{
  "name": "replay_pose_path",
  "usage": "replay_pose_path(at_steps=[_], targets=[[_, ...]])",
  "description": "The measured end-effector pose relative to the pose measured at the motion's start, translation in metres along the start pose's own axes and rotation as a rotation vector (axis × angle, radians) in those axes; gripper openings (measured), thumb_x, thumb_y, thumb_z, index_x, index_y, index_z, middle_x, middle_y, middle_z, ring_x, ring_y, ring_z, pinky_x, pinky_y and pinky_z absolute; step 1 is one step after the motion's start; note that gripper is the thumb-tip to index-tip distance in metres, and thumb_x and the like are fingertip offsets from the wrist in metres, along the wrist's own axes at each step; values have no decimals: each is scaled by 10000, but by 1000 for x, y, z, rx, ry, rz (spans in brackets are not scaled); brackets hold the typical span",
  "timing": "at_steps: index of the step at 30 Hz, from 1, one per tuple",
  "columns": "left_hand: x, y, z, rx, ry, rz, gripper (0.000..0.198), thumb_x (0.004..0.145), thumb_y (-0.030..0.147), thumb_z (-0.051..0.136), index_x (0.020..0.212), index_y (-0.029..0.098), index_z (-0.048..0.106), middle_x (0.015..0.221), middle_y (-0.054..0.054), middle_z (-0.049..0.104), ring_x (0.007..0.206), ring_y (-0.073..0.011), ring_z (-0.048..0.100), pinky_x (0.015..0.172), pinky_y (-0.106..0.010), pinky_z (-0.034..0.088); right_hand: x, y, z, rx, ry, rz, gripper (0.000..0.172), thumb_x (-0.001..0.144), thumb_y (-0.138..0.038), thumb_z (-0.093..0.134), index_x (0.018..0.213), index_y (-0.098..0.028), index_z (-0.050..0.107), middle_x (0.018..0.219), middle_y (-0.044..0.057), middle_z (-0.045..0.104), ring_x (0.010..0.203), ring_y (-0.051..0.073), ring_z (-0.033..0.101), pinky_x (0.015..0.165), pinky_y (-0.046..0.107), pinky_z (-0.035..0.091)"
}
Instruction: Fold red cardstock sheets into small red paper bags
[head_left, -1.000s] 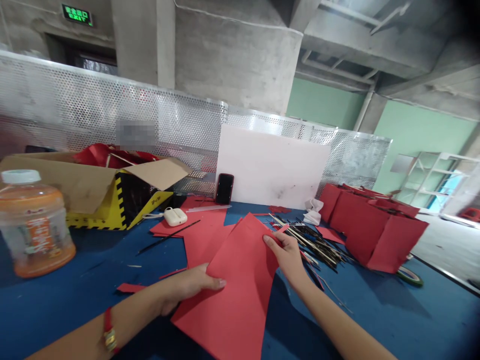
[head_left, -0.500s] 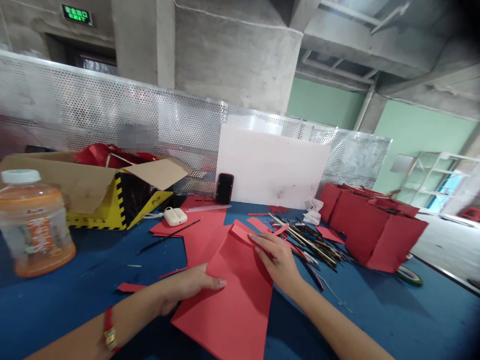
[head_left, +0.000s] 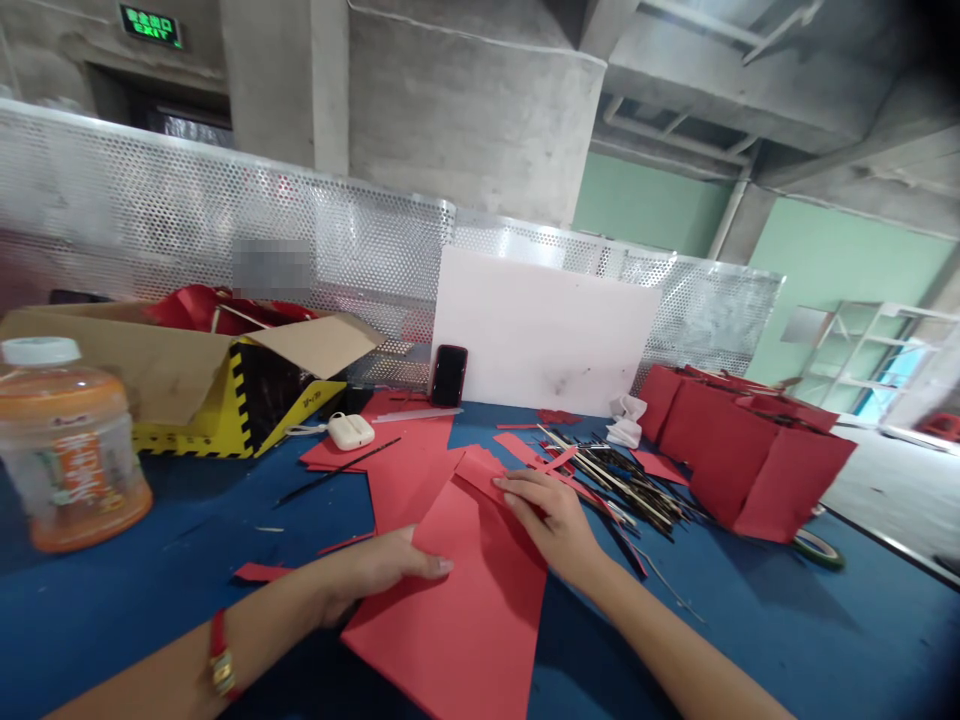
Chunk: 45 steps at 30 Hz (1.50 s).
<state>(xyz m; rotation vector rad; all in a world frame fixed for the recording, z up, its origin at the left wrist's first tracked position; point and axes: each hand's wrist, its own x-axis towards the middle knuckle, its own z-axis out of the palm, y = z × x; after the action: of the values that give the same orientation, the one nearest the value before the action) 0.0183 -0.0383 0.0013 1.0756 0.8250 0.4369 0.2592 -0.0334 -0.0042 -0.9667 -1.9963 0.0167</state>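
Observation:
A large red paper sheet [head_left: 465, 620] lies on the blue tabletop [head_left: 150, 610], its top end folded over into a flap [head_left: 480, 472]. My right hand [head_left: 544, 515] pinches that flap near the fold. My left hand [head_left: 375, 570] lies across the sheet's left edge and holds it down. Other red paper pieces [head_left: 409, 485] lie under and behind the sheet, and a thin black stick [head_left: 337, 470] rests beyond my left hand.
A bundle of black and pale sticks [head_left: 630, 485] lies right of my right hand, with red paper bags [head_left: 750, 455] beyond. A juice bottle [head_left: 67, 450], an open cardboard box [head_left: 150, 375], an earbud case [head_left: 350, 431], a phone [head_left: 448, 375] and a white board [head_left: 544, 330] stand further back.
The top of the red sheet has been bent over into a flap under my right hand, which has moved slightly left. My left hand has barely moved.

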Motion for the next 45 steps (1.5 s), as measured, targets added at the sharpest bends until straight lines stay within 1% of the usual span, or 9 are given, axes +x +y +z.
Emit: replay_pose_path(at_steps=[6,13,16,21,30,34,38,41,45], targets=[[-2,1,1,18,9,-14,419,649,329,813,1019,169,696,915,-105,762,961,-333,692,864,-423,515,0,5,0,71,44,20,322,893,-128,443,990,-247,726,975,43,748,914,192,694,802,309,527],[-3,2,1,51,-15,-29,433,628,312,823,1020,184,689,921,-83,764,959,-317,694,873,-401,509,1,6,-2,99,111,250,243,860,-275,570,1068,-225,685,834,27,752,650,178,658,623,272,479],[-3,2,1,76,-16,-41,447,619,319,830,1022,186,688,937,-83,763,954,-316,696,873,-403,511,1,7,-1,122,109,275,166,860,-309,580,890,-208,708,758,18,731,618,161,628,591,252,437],[-5,2,2,97,-33,-36,433,637,336,821,1024,193,691,962,-78,761,1000,-317,681,884,-402,507,1,8,-1,109,110,328,301,867,-405,567,661,-188,604,512,-39,511,473,109,421,480,237,291],[-6,3,3,49,-53,-12,448,639,314,824,1049,191,690,970,-79,762,985,-317,688,886,-403,513,2,15,1,-83,66,323,548,896,-551,460,504,-207,291,498,-55,238,465,94,254,481,257,185],[-4,4,1,-12,-12,0,516,639,308,829,1108,171,663,979,-106,758,988,-331,687,874,-415,523,3,15,-1,-175,87,337,484,884,-525,497,531,-203,422,478,-50,344,457,105,340,495,252,206],[0,5,-5,-43,61,68,521,649,342,825,1099,139,660,1005,-137,748,975,-335,688,844,-415,534,3,14,-6,-198,104,336,331,914,-443,467,722,-207,597,552,-22,525,510,132,462,523,247,253],[4,3,-9,-64,84,83,522,637,344,832,1085,136,662,997,-140,749,973,-340,684,831,-423,537,2,15,-7,-174,109,322,326,936,-408,415,769,-203,605,567,-17,529,522,138,469,531,249,265],[4,2,-10,-69,85,67,508,617,350,842,1049,139,678,998,-137,748,995,-346,674,850,-429,526,4,17,-7,28,151,337,364,890,-449,477,651,-190,565,519,-37,422,490,119,374,501,250,247]])
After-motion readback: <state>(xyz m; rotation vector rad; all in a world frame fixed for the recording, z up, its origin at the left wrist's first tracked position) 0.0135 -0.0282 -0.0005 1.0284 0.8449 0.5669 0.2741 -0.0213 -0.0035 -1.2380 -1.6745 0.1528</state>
